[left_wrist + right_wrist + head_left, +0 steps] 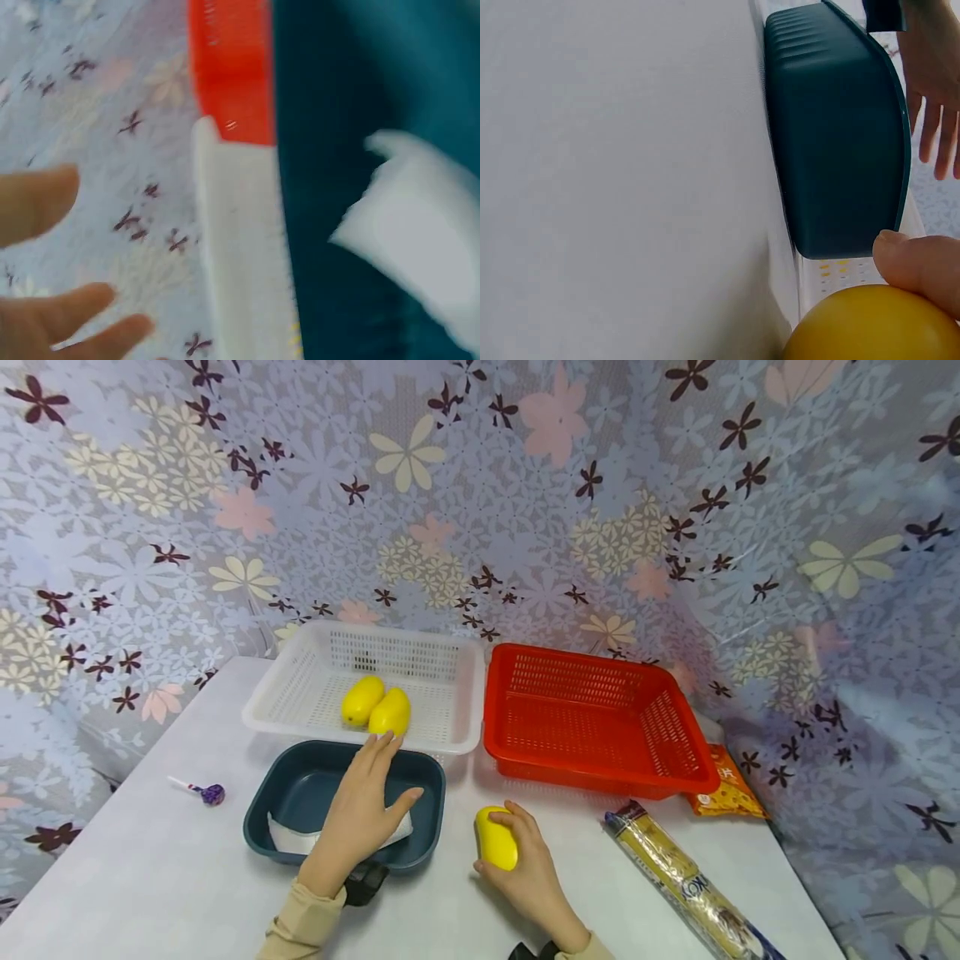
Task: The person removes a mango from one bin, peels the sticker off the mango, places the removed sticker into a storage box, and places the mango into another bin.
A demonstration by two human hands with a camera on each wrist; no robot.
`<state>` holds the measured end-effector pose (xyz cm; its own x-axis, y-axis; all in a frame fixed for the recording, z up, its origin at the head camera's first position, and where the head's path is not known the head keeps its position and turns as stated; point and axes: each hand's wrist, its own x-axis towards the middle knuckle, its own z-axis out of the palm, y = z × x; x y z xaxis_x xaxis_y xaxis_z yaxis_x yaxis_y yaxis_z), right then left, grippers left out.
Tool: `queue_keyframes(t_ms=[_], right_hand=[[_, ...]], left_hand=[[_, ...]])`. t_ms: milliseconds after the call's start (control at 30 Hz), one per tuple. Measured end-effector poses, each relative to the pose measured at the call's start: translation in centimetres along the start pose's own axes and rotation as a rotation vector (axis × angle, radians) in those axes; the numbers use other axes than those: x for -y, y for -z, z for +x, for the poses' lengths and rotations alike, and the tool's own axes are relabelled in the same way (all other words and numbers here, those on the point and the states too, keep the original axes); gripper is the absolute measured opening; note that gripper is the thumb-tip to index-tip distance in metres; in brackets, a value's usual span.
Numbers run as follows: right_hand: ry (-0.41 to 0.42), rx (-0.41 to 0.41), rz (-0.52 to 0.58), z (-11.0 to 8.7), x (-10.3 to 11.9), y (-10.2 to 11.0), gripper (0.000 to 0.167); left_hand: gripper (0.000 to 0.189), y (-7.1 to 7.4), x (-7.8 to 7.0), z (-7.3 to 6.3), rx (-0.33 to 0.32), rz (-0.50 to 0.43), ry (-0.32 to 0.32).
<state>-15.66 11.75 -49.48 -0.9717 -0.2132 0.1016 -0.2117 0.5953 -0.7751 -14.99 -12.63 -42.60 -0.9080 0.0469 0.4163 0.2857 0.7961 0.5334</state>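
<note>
My right hand (528,868) holds a yellow mango (495,839) at the table, with its thumb on the near side and its fingers over the far side. In the right wrist view the thumb (922,266) lies against the mango (877,326). My left hand (363,806) is held over a dark teal tub (433,810), fingers extended and holding nothing. Its fingertips overlap the lower of two mangoes (390,712) in the white basket (446,693) in the head view. A white piece of paper or cloth (288,837) lies in the tub, partly hidden by this hand.
Right of the white basket stands a red basket (585,777). An orange snack bag (727,789) lies by its right corner. A long pasta packet (690,881) lies at the right, and a lollipop (212,794) at the left. Patterned fabric (480,527) hangs behind the table.
</note>
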Motion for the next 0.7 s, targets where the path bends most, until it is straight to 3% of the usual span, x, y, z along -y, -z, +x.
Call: queue_keyframes(t_ms=[133,400,700], right_hand=[[-0.021,0.011,0.004,0.1,0.1,0.1,0.060],[-0.025,0.005,0.011,0.0,0.1,0.0,0.059],[0.002,-0.010,0.028,0.2,-0.2,0.2,0.058]], left_hand=[[0.080,1.1,0.7,0.3,0.051,0.019,0.051],[0.082,2.1,2.3,1.5,0.055,0.145,0.094],[0.083,2.0,3.6,2.0,0.115,0.108,0.126]])
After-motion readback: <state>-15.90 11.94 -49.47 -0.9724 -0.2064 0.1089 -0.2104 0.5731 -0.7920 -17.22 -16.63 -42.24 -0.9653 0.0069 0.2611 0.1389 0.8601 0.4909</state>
